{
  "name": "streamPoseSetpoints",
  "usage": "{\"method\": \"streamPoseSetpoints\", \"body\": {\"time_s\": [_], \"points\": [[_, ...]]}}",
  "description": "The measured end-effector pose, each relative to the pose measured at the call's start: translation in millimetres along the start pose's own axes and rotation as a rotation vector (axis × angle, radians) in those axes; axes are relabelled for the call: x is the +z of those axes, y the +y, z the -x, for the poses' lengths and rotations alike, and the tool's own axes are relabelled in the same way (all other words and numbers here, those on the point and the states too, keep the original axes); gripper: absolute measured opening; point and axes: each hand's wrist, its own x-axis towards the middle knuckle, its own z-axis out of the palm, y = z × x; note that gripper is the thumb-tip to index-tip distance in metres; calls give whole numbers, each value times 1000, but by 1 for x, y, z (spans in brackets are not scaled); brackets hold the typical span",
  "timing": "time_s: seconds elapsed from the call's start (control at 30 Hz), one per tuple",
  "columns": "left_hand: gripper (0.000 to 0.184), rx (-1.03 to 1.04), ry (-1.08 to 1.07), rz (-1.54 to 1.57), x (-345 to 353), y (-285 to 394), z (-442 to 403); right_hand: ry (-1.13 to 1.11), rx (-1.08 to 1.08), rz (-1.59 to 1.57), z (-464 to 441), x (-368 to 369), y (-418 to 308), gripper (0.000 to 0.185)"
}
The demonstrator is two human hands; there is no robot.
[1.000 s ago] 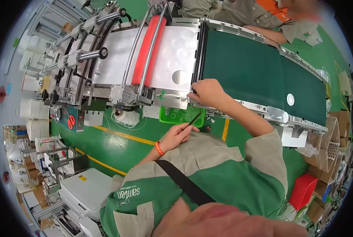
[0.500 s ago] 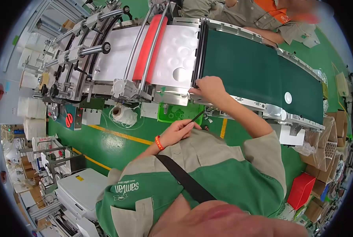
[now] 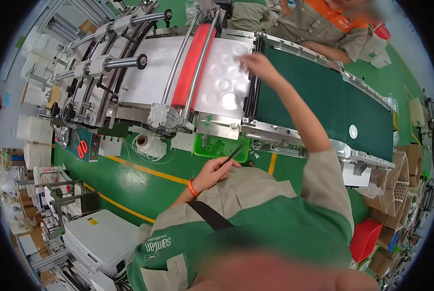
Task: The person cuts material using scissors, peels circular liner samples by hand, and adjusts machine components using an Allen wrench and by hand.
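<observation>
Held low in front of my shirt, my left hand [image 3: 213, 174] is closed on a thin dark pen-like tool [image 3: 232, 155], which points up and right. My right hand [image 3: 258, 66] is raised at the right edge of the white sheet [image 3: 209, 99], beside the black rollers [image 3: 253, 92]. Motion smears its fingers, and whether they hold anything cannot be made out. Round marks cover the sheet, with a round opening [image 3: 230, 101] near its front edge. A red roller [image 3: 193, 68] crosses the sheet. One white ring [image 3: 353, 131] lies on the green belt [image 3: 304, 92].
A co-worker's arm [image 3: 331, 51] rests along the belt's far side. Below the machine's near edge is a green bin [image 3: 203, 150]. Metal rods and clamps [image 3: 124, 63] stand at the left, with red scissors [image 3: 82, 149] nearby. A red box [image 3: 365, 240] stands at the lower right.
My right hand has moved from the near end of the black rollers up and away, over the sheet's right edge. My left hand still holds the tool, slightly lower. The view has shifted a little.
</observation>
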Motion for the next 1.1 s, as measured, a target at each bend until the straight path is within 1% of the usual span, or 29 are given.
{"method": "streamPoseSetpoints", "body": {"time_s": [0.03,0.07,0.1,0.13,0.17,0.23,0.3,0.33,0.37,0.43,0.5,0.57,0.6,0.63,0.7,0.73,0.77,0.8,0.83,0.9,0.97,1.0,1.03,1.1], "points": [[26,43,34,40,-2,-2,2,-35,4,-425,-52,-6,21,29],[26,6,53,24,-3,0,5,53,202,-733,-83,-1,22,42],[26,18,43,17,-4,0,7,110,272,-897,-124,6,41,51],[26,16,44,30,-5,-1,11,260,302,-984,-149,19,48,54],[26,14,46,39,-8,-2,16,361,316,-1066,-169,29,56,66],[26,31,56,12,-15,2,23,395,426,-1246,-203,41,69,73],[27,58,111,15,-22,-1,32,403,391,-1276,-221,48,75,76],[28,15,169,43,-25,-2,36,415,357,-1299,-226,47,78,78],[28,11,164,50,-29,-4,40,423,363,-1294,-230,48,81,78],[28,20,238,100,-35,-3,43,411,282,-1375,-236,46,84,80],[27,45,227,139,-39,-2,43,406,300,-1319,-233,46,93,82],[27,31,220,103,-43,-4,42,335,262,-1293,-224,51,96,83],[27,39,203,132,-42,-3,40,289,273,-1310,-211,54,92,82],[27,31,209,135,-40,-2,38,287,283,-1315,-190,63,87,82],[27,72,145,60,-39,1,35,76,455,-1219,-139,84,77,81],[27,59,131,37,-40,-3,33,-3,546,-1217,-114,96,76,80],[27,76,114,26,-42,-2,29,-75,601,-1202,-101,92,66,80],[27,85,108,48,-41,-2,26,26,725,-1155,-95,96,46,80],[27,78,101,77,-39,-4,26,79,723,-1233,-96,97,38,80],[27,59,90,58,-37,-6,21,178,575,-1143,-129,93,58,79],[27,73,68,50,-32,-4,16,235,538,-1269,-137,90,44,78],[27,94,36,16,-30,-1,13,234,517,-1264,-142,92,52,76],[27,69,43,29,-24,-4,20,283,550,-1289,-128,98,39,72],[27,44,11,32,-22,0,10,130,653,-1254,-90,110,29,69]]}}
